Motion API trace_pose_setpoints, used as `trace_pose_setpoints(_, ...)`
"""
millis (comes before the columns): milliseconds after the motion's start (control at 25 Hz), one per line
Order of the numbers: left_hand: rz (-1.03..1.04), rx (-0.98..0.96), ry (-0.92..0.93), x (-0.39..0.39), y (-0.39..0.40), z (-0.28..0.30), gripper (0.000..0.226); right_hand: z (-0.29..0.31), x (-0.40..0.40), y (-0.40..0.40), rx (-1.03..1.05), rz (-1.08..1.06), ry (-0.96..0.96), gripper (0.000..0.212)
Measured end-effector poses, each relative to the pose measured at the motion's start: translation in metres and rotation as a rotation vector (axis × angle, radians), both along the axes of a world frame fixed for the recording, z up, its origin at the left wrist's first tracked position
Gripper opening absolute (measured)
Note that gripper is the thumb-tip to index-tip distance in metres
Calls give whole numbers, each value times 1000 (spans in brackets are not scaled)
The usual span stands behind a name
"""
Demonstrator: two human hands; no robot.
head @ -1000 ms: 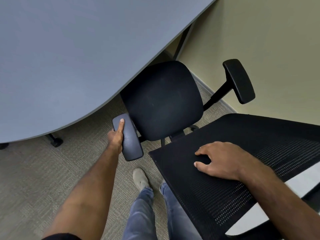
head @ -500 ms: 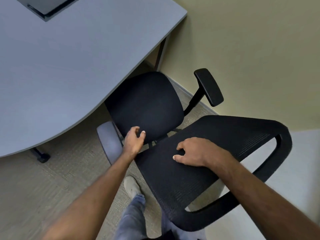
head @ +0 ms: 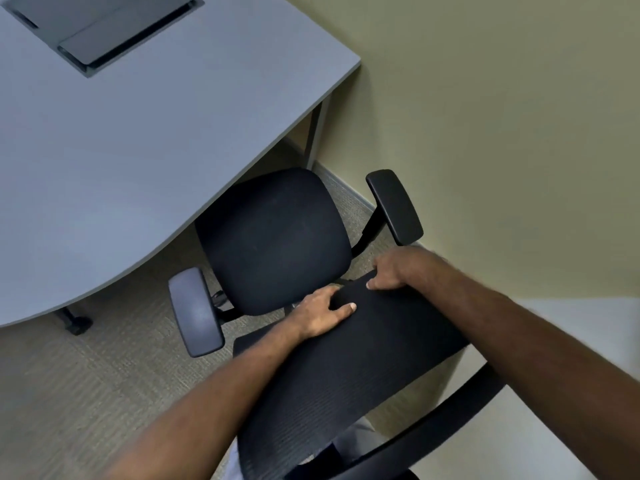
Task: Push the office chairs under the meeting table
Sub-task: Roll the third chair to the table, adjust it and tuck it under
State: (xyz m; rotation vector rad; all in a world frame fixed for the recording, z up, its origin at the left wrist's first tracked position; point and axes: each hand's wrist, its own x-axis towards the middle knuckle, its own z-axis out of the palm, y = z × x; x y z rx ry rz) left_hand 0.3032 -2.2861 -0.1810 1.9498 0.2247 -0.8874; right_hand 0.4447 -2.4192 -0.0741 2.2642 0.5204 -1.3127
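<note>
A black office chair (head: 273, 237) faces the grey meeting table (head: 145, 140), the front of its seat just under the table's curved edge. Its mesh backrest (head: 349, 372) tilts toward me. My left hand (head: 323, 311) grips the backrest's top edge near the middle. My right hand (head: 398, 268) grips the same edge further right. The left armrest (head: 195, 311) and right armrest (head: 394, 206) stand clear of the table.
A yellow-green wall (head: 485, 116) runs close on the right, with a table leg (head: 317, 129) in the corner. A caster of another chair (head: 78, 323) shows under the table at left. A dark cable hatch (head: 100, 26) is set in the tabletop. Grey carpet (head: 86, 393) lies on the left.
My left hand left the left armrest and moved onto the backrest's top edge. My right hand slid along the backrest to its top edge. The chair turned to face the table.
</note>
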Motion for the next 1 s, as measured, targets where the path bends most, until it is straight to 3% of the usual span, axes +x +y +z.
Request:
trace_pose_setpoints(200, 10, 27, 99, 13, -18, -14, 76, -42, 72, -45, 266, -17, -142, 63)
trace_pose_setpoints(720, 71, 95, 233, 20, -26, -56, 83, -131, 137, -72, 553, -103, -381, 72)
trace_pose_setpoints(880, 91, 115, 254, 21, -25, -57, 82, -142, 150, -70, 636, -193, -403, 65)
trace_pose_setpoints(1000, 119, 111, 273, 18, -22, -58, 83, -149, 160, -69, 793, -439, -411, 65)
